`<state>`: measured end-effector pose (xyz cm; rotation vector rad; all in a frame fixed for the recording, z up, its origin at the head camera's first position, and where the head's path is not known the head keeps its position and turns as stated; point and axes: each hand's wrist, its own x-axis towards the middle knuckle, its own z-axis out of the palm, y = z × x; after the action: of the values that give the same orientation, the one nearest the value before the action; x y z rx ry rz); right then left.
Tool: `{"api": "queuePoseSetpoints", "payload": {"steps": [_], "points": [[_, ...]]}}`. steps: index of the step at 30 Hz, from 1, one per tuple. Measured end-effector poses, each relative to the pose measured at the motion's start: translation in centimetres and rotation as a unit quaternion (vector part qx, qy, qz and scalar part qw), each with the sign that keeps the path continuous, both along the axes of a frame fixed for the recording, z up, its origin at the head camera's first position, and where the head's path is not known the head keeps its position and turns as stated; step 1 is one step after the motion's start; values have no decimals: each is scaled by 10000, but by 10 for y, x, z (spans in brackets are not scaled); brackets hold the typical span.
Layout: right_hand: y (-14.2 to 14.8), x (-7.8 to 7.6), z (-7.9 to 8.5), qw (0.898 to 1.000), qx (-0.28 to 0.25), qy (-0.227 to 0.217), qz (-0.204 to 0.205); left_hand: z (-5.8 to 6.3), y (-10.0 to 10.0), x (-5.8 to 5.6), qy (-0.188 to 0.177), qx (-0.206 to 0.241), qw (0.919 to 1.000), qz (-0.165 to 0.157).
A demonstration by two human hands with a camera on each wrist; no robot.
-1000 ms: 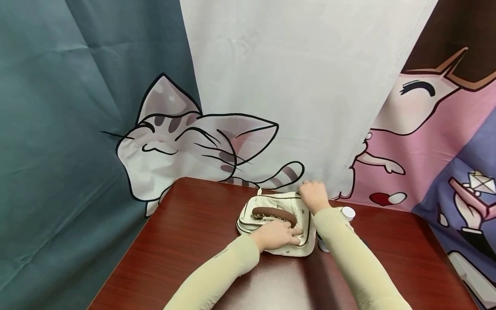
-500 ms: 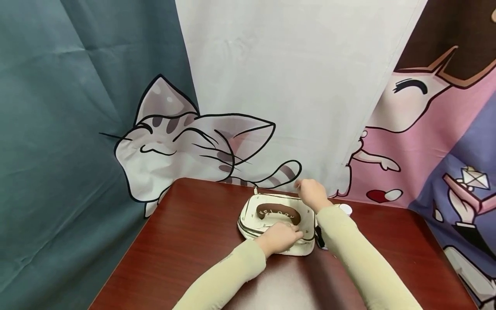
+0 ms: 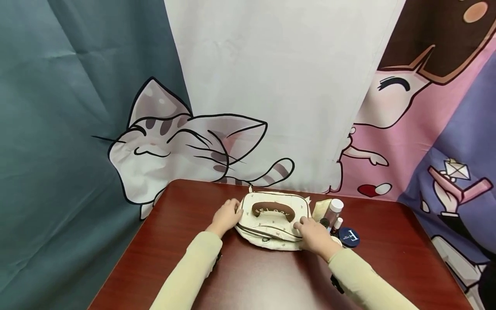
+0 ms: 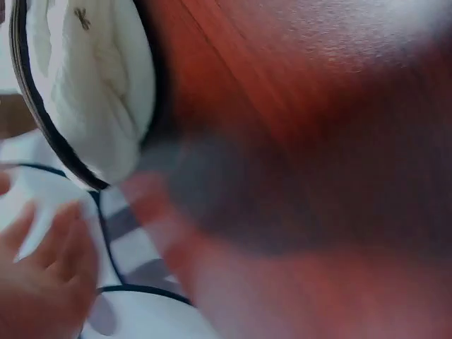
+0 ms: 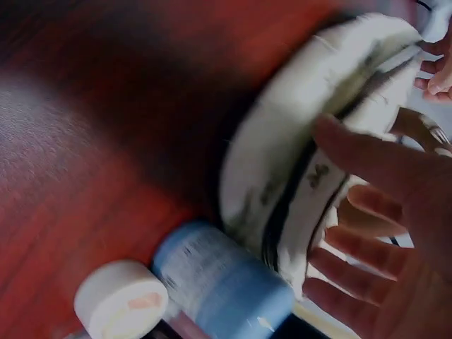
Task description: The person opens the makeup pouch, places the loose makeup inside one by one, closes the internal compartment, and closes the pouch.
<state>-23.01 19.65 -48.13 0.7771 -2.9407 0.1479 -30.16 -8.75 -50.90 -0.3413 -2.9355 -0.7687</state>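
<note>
A cream zippered pouch bag (image 3: 248, 213) with dark piping and a brown lettered handle (image 3: 260, 207) lies on the table, its lid down. My left hand (image 3: 225, 217) is at its left side, fingers loosely bent; in the left wrist view the fingers (image 4: 67, 240) hang in the air beside the bag (image 4: 99, 78). At the right front corner is my right hand (image 3: 317, 237). From the right wrist, that hand (image 5: 424, 205) shows spread fingers along the bag's side (image 5: 265, 152), the thumb by the zipper. Whether the fingertips touch it is unclear.
Right of the bag stand a white-capped bottle (image 3: 334, 211), a small white-capped vial (image 3: 337, 224) and a round dark blue case (image 3: 349, 237). A blue bottle (image 5: 219, 275) and a white round container (image 5: 120, 300) sit close to the right hand. Cartoon-printed curtain (image 3: 286, 86) hangs behind the table.
My left hand has left the bag's front and gone to its left side. The right hand has come down from the back right corner to the front right. The lid lies flatter.
</note>
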Motion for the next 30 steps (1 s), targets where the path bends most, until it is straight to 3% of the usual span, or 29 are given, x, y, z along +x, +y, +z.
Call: {"api": "queuePoseSetpoints", "payload": {"steps": [3,6,13,17,21,25,30], "points": [[-2,4,-7,9991,84,408,-17,-8,-7,-1,-682,175,9975,-115],[-2,3,-6,9982,58,590,-73,-11,-8,-1,-829,489,9953,-75],[2,-9,15,9967,-504,-97,-624,-11,-13,0,-956,668,9932,69],[1,-22,28,9930,-646,-185,-972,-9,-15,-1,-589,729,9956,-26],[-1,-40,47,9914,-465,428,-1150,-1,-11,-10,82,790,9968,28],[1,-59,69,9856,-295,830,-1440,16,-2,-21,367,695,9964,317],[7,-83,83,9838,-413,190,-1735,38,12,-34,614,161,9976,290]]}}
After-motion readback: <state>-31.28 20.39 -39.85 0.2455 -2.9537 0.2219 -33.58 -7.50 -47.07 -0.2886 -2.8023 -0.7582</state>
